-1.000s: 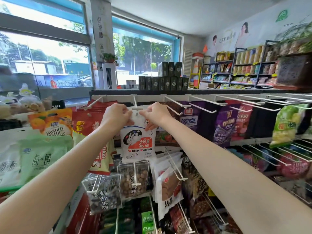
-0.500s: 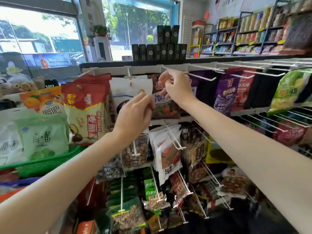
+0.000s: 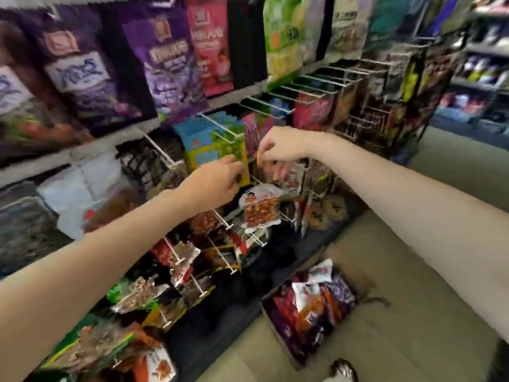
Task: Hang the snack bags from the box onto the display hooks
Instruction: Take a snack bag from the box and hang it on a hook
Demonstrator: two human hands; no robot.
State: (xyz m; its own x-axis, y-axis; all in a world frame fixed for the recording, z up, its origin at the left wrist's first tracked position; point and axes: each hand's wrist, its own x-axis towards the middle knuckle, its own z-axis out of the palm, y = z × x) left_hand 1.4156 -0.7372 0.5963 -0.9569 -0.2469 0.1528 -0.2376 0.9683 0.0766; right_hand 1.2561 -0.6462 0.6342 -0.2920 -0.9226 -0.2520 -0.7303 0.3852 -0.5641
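Sitting in floor box [image 3: 278,323], purple/orange/red snack bags [image 3: 311,307], jumbled, blurry.

We are counting two hands, left hand [image 3: 217,183] and right hand [image 3: 283,146], one open box [image 3: 308,307] of snack bags sitting on the floor, two purple bags [image 3: 91,78] hanging along the top row.

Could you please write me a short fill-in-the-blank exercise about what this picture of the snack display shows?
1. The box of snack bags stands on the ____.
2. Both hands reach toward the display rack; the left hand touches a yellow and ____ bag.
3. The right hand is ____ than the left hand in the picture.

Missing words: floor; green; higher
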